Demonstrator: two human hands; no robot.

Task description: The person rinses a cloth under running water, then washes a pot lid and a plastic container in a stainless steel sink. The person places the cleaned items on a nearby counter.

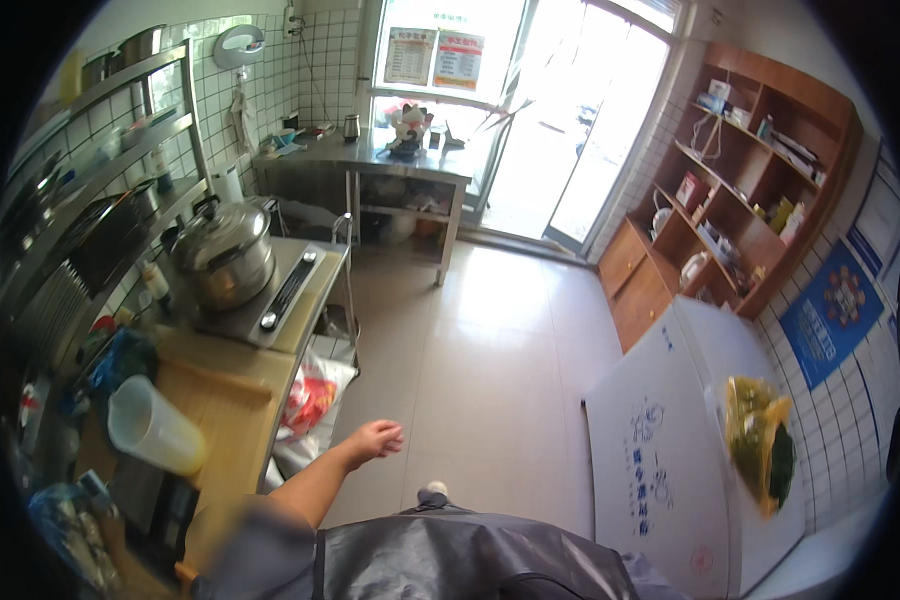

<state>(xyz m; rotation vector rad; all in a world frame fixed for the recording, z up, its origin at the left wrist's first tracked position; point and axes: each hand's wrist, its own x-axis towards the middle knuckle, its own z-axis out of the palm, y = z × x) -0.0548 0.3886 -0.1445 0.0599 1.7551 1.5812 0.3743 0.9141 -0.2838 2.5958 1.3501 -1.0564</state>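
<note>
My left hand (377, 441) hangs in front of my dark apron (465, 559), over the tiled floor (487, 390). Its fingers are curled in, and I see nothing in them. Closest to it is a white and red plastic sack (311, 397) below the counter edge. My right hand is out of view. On the counter to my left, a translucent plastic jug (157, 427) with some yellowish content stands by a wooden board (221, 401). Farther along, a lidded metal pressure cooker (229, 259) sits on a cooktop with two knobs (289, 296).
A white chest freezer (637, 450) flanks my right, with a yellowish plastic bag (754, 435) on top. Behind it stands a wooden shelf cabinet (787, 90). A steel table (330, 159) bears a cat figurine (410, 129) by the glass door (570, 112). Metal racks (131, 79) rise at left.
</note>
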